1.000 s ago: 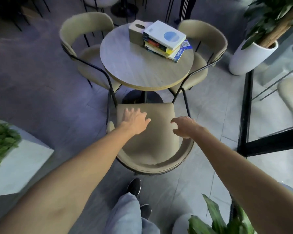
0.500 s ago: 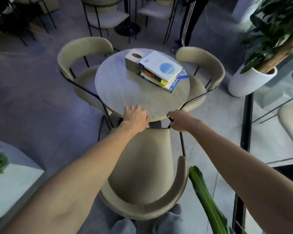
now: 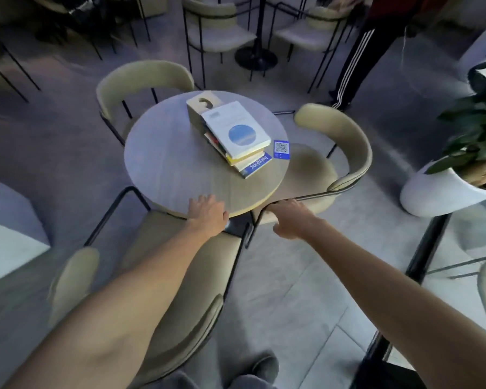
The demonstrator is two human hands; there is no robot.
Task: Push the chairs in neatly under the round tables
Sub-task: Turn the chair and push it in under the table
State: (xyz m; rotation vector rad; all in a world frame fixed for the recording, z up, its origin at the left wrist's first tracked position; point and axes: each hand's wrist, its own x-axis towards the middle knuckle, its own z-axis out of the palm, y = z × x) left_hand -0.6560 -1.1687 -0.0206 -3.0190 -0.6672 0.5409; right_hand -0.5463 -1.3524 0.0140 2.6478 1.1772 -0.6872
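A round wooden table carries a stack of books and a tissue box. Three beige chairs with black metal frames stand around it. The near chair sits below me, its seat front under the table's edge and its back angled to the left. My left hand lies flat, fingers apart, at the table's near edge above that seat. My right hand has curled fingers over the bend of the right chair's black arm tube; the grip is blurred. The far-left chair is tucked in.
A white pot with a plant stands right of the table, beside a black-framed glass partition. A white planter box is at the left. A person's striped trouser legs and more chairs and a table base are behind.
The near chair has slid further under the table and swung its back to the left. My right hand has shifted right, from the near chair's frame to the right chair's tube.
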